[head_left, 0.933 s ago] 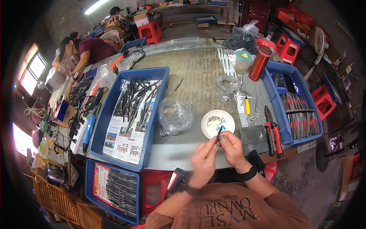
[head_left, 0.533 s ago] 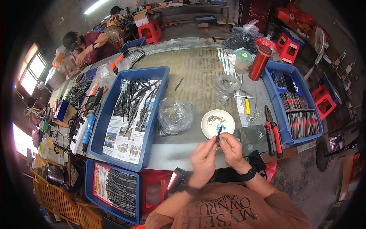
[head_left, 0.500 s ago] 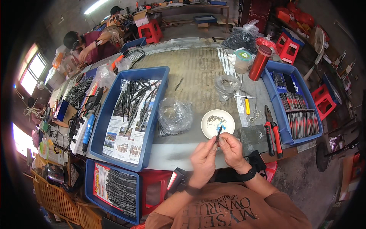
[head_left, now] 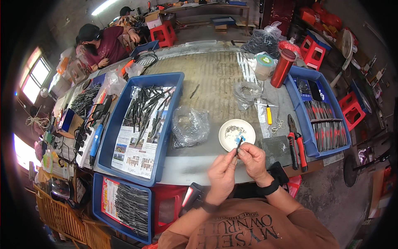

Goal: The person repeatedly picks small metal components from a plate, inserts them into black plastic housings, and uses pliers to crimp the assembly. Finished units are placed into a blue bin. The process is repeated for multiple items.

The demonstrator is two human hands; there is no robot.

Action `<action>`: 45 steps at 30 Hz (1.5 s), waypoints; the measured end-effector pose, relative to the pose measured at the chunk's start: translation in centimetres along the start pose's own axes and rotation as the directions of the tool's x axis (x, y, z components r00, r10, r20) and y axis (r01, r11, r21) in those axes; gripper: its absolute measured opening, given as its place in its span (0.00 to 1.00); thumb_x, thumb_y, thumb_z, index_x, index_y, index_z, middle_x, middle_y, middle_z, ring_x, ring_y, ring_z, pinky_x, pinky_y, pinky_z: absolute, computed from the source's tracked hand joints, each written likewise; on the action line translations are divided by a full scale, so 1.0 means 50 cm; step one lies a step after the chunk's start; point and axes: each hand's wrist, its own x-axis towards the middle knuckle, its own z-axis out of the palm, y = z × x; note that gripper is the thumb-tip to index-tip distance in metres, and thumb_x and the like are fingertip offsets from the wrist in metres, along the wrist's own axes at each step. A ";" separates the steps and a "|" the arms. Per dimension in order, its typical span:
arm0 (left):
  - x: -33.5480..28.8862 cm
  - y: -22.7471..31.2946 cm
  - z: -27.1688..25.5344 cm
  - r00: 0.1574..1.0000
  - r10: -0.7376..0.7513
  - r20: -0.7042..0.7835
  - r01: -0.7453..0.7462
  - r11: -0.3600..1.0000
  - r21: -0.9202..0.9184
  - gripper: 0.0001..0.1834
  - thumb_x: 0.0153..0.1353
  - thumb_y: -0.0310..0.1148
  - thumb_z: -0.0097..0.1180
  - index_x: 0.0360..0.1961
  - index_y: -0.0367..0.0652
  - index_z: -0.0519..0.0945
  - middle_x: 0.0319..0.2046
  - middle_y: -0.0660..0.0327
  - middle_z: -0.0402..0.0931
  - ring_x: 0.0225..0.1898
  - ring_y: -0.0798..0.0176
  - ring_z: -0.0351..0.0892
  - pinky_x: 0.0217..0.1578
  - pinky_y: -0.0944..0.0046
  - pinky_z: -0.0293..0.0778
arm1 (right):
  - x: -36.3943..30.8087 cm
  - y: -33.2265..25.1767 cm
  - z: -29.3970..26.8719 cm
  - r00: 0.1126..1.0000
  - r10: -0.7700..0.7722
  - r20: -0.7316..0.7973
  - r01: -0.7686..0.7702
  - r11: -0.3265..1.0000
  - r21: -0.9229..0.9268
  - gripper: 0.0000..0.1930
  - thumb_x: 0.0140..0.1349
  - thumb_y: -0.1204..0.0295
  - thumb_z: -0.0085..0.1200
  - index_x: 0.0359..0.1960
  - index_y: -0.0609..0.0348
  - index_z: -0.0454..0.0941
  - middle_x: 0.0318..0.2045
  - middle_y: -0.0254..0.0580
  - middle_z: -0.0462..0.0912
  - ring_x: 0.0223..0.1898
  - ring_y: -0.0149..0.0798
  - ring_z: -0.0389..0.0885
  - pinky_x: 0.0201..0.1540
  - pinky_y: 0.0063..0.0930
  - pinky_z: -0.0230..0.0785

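Note:
Over the near table edge, my left hand (head_left: 221, 174) and my right hand (head_left: 253, 161) meet, each closed by thumb and fingers on one thin black stick-like piece (head_left: 239, 143). The piece slants upward from the fingertips; its lower part is hidden by them. Just beyond it sits a white bowl (head_left: 225, 142) holding many tiny dark and metallic-looking bits and a patch of blue ones. Left of the bowl lies a clear plastic bag (head_left: 190, 126). A blue tray (head_left: 178, 89) farther left, lined with printed paper, holds many similar black pieces.
At right are red-handled pliers (head_left: 300, 153), a dark flat plate (head_left: 275, 152), a yellow-handled tool (head_left: 269, 115), a red flask (head_left: 283, 69) and another blue tray (head_left: 336, 95) of bundled pieces. A lower blue tray (head_left: 97, 195) stands near left. A person (head_left: 110, 45) sits across the far left.
My hands stay together on the black piece, with only a slight shift of the fingers. At the far left, the other person has straightened and moved their arms.

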 end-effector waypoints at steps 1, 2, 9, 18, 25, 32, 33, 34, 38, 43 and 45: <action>0.000 0.001 0.001 1.000 -0.009 -0.003 0.009 1.000 -0.001 0.14 0.55 0.19 0.53 0.44 0.35 0.78 0.28 0.67 0.72 0.27 0.78 0.66 0.26 0.78 0.63 | 0.001 0.000 -0.001 1.000 -0.008 0.005 0.008 1.000 0.019 0.06 0.59 0.75 0.50 0.26 0.64 0.74 0.21 0.30 0.73 0.25 0.21 0.67 0.28 0.16 0.62; -0.001 0.002 0.001 1.000 -0.015 -0.006 0.015 1.000 -0.014 0.14 0.55 0.19 0.53 0.44 0.35 0.78 0.28 0.67 0.71 0.27 0.78 0.66 0.26 0.78 0.63 | 0.001 -0.001 -0.001 1.000 0.006 0.012 -0.006 1.000 0.015 0.06 0.59 0.74 0.50 0.26 0.63 0.74 0.22 0.29 0.73 0.26 0.21 0.67 0.28 0.16 0.62; -0.003 -0.001 -0.001 0.997 -0.079 -0.003 0.078 0.993 -0.091 0.14 0.56 0.18 0.52 0.44 0.36 0.78 0.28 0.69 0.70 0.25 0.79 0.64 0.24 0.78 0.61 | -0.001 0.002 0.004 0.999 0.050 0.011 -0.051 0.993 0.108 0.05 0.60 0.74 0.50 0.29 0.63 0.73 0.24 0.30 0.74 0.28 0.21 0.69 0.31 0.16 0.63; -0.005 -0.004 0.001 0.997 -0.070 0.010 0.071 0.993 -0.092 0.14 0.56 0.18 0.52 0.45 0.36 0.78 0.29 0.69 0.71 0.25 0.79 0.64 0.23 0.78 0.61 | 0.000 0.004 0.000 1.000 -0.030 -0.005 0.030 0.999 0.041 0.04 0.59 0.75 0.50 0.29 0.64 0.73 0.23 0.30 0.73 0.27 0.21 0.68 0.30 0.16 0.63; -0.004 0.001 0.000 0.997 -0.078 0.010 0.078 0.994 -0.081 0.14 0.56 0.18 0.52 0.45 0.35 0.78 0.29 0.68 0.71 0.26 0.79 0.65 0.25 0.78 0.62 | 0.004 0.003 0.000 0.997 -0.076 0.001 0.076 0.997 -0.025 0.05 0.58 0.76 0.49 0.26 0.64 0.72 0.22 0.31 0.72 0.26 0.23 0.68 0.29 0.18 0.63; -0.005 -0.004 -0.001 0.997 -0.073 0.014 0.074 0.993 -0.091 0.14 0.56 0.18 0.52 0.45 0.36 0.77 0.29 0.68 0.71 0.26 0.79 0.64 0.25 0.79 0.62 | 0.007 -0.002 -0.003 0.994 -0.109 -0.007 0.107 0.987 -0.116 0.05 0.58 0.76 0.50 0.26 0.64 0.73 0.21 0.32 0.72 0.24 0.24 0.68 0.28 0.18 0.64; -0.005 -0.004 -0.001 0.997 -0.074 0.016 0.075 0.993 -0.094 0.14 0.56 0.18 0.52 0.45 0.36 0.77 0.29 0.68 0.71 0.26 0.79 0.64 0.25 0.79 0.62 | 0.007 -0.003 -0.004 0.994 -0.106 0.000 0.105 0.987 -0.118 0.05 0.58 0.76 0.50 0.26 0.64 0.73 0.21 0.32 0.72 0.24 0.24 0.68 0.27 0.18 0.64; -0.006 -0.004 -0.001 0.997 -0.075 0.017 0.076 0.993 -0.092 0.14 0.56 0.18 0.52 0.45 0.36 0.77 0.29 0.68 0.71 0.26 0.79 0.64 0.25 0.79 0.62 | 0.007 -0.003 -0.005 0.994 -0.112 0.004 0.112 0.987 -0.114 0.05 0.58 0.76 0.50 0.26 0.64 0.73 0.21 0.32 0.72 0.24 0.24 0.68 0.27 0.18 0.64; -0.007 -0.005 0.000 0.997 -0.081 0.013 0.082 0.992 -0.100 0.14 0.56 0.18 0.52 0.45 0.35 0.77 0.29 0.68 0.71 0.26 0.79 0.65 0.25 0.79 0.62 | 0.001 0.000 -0.006 1.000 -0.013 0.026 0.014 0.999 -0.047 0.08 0.61 0.72 0.48 0.27 0.64 0.73 0.21 0.31 0.72 0.24 0.23 0.67 0.27 0.17 0.62; -0.006 -0.005 -0.002 0.998 -0.068 0.011 0.069 0.994 -0.086 0.14 0.56 0.18 0.52 0.45 0.35 0.77 0.30 0.68 0.72 0.26 0.79 0.65 0.24 0.79 0.62 | -0.003 0.003 -0.001 1.000 0.005 0.029 -0.006 1.000 0.015 0.08 0.63 0.72 0.46 0.29 0.64 0.73 0.21 0.31 0.72 0.25 0.22 0.66 0.28 0.18 0.62; -0.006 -0.005 -0.002 0.997 -0.071 0.009 0.072 0.993 -0.088 0.14 0.56 0.18 0.52 0.44 0.35 0.77 0.30 0.68 0.72 0.26 0.79 0.65 0.24 0.79 0.62 | -0.002 0.002 -0.002 0.999 -0.011 0.043 0.011 1.000 -0.001 0.07 0.62 0.73 0.46 0.29 0.64 0.73 0.22 0.31 0.72 0.26 0.22 0.67 0.28 0.18 0.63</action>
